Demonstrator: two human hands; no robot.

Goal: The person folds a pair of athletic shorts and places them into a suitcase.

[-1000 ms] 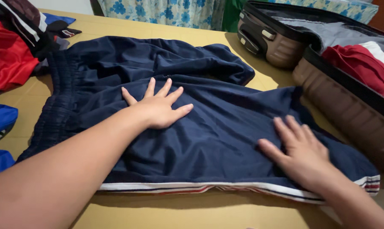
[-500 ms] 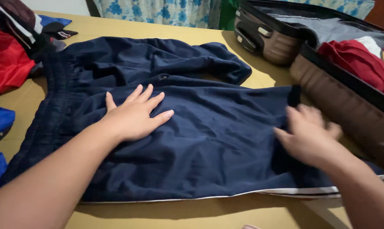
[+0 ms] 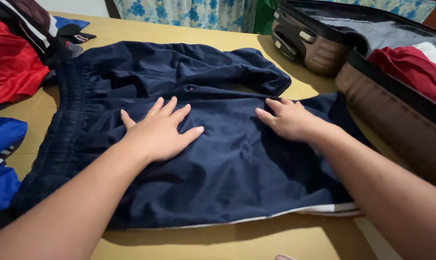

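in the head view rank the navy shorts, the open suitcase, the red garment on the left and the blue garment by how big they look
1. navy shorts
2. open suitcase, partly cut off by the frame
3. and 4. red garment and blue garment: look alike, both cut off, so unranked

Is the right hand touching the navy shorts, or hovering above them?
Touching. The head view shows the right hand lying flat, palm down, on the navy shorts, fingers spread on the cloth, with no gap visible.

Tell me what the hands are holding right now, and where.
Nothing is gripped. Both the left hand and right hand lie flat, palms down, on the middle of the navy shorts.
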